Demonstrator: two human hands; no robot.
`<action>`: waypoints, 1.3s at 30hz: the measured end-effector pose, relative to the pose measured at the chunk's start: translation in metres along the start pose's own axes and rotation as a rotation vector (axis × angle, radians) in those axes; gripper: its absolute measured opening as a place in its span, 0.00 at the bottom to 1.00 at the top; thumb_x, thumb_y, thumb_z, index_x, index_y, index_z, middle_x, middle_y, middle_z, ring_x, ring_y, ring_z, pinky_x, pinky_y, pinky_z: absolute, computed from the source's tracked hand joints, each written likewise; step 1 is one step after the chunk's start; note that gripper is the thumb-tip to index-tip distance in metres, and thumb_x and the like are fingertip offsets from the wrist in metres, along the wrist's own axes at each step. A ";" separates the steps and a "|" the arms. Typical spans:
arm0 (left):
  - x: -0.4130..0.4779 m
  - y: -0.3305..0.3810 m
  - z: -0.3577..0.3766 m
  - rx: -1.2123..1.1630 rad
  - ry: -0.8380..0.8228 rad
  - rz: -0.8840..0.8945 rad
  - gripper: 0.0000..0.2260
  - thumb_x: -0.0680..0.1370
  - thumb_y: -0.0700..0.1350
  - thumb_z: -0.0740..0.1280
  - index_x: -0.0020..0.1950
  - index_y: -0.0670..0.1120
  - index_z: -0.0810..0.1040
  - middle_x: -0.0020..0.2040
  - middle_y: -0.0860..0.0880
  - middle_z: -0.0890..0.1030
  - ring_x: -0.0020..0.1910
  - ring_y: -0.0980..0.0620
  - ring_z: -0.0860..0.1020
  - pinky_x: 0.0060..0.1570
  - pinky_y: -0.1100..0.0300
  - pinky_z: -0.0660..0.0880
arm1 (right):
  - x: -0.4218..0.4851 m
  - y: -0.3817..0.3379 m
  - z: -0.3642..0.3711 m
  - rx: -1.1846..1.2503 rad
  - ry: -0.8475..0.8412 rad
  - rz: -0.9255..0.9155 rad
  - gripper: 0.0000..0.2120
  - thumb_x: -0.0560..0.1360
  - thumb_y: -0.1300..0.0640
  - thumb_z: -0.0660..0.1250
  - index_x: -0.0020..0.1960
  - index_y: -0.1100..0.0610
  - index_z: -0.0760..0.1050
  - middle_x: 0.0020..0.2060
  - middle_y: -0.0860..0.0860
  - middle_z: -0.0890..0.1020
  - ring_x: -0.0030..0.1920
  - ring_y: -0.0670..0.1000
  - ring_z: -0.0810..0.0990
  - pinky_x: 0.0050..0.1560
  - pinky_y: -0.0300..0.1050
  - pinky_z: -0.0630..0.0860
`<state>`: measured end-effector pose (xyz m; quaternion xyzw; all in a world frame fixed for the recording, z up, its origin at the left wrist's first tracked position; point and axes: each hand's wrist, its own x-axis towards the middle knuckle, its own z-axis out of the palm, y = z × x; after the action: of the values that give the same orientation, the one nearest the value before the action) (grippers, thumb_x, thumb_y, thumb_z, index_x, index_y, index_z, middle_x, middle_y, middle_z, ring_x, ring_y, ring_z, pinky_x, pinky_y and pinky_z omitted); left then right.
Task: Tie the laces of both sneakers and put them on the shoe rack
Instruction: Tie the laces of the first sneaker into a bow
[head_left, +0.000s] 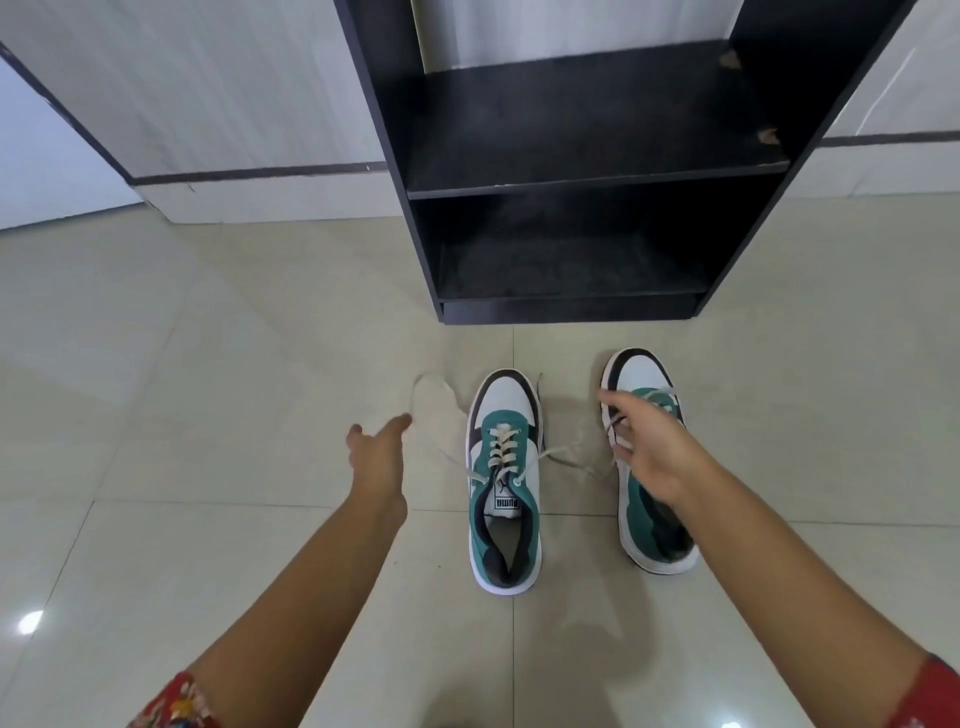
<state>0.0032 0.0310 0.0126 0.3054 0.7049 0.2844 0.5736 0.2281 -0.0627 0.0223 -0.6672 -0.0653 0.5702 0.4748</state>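
Two white, teal and black sneakers stand on the tiled floor, toes toward the black shoe rack (587, 176). The left sneaker (505, 483) has untied cream laces (441, 410) trailing out to the left and right. My left hand (376, 457) hovers open left of it, fingers spread near the loose lace, holding nothing. The right sneaker (649, 499) is partly covered by my right hand (649, 447), which is over its lacing with fingers apart; I cannot tell whether the fingertips touch a lace.
The shoe rack's two visible shelves hold nothing. It stands against a white wall (234, 104) with a dark trim line. Beige floor tiles (208, 415) spread around the shoes. Red patterned sleeves (176, 701) show at the bottom corners.
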 end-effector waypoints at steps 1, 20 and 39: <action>0.000 -0.008 -0.001 0.055 -0.008 0.047 0.29 0.76 0.45 0.65 0.75 0.48 0.56 0.74 0.45 0.63 0.70 0.44 0.65 0.65 0.52 0.63 | -0.002 0.008 0.003 -0.027 0.044 -0.020 0.32 0.75 0.52 0.65 0.75 0.56 0.57 0.72 0.53 0.64 0.72 0.53 0.63 0.72 0.50 0.60; -0.006 -0.030 0.001 1.354 -0.222 1.110 0.07 0.73 0.48 0.64 0.41 0.55 0.82 0.43 0.54 0.82 0.46 0.52 0.79 0.71 0.46 0.53 | -0.001 0.053 0.041 -1.505 -0.014 -0.738 0.07 0.73 0.51 0.62 0.42 0.53 0.76 0.41 0.49 0.81 0.48 0.53 0.75 0.54 0.48 0.65; 0.015 -0.045 -0.014 1.208 -0.091 0.777 0.05 0.68 0.46 0.66 0.32 0.49 0.76 0.33 0.54 0.76 0.38 0.53 0.74 0.72 0.45 0.52 | -0.002 0.051 0.024 -1.548 0.103 -0.514 0.08 0.73 0.53 0.61 0.38 0.56 0.68 0.37 0.53 0.73 0.41 0.55 0.69 0.45 0.47 0.65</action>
<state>-0.0180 0.0127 -0.0279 0.8096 0.5550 0.0153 0.1906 0.1850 -0.0781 -0.0104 -0.7957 -0.5698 0.2054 -0.0022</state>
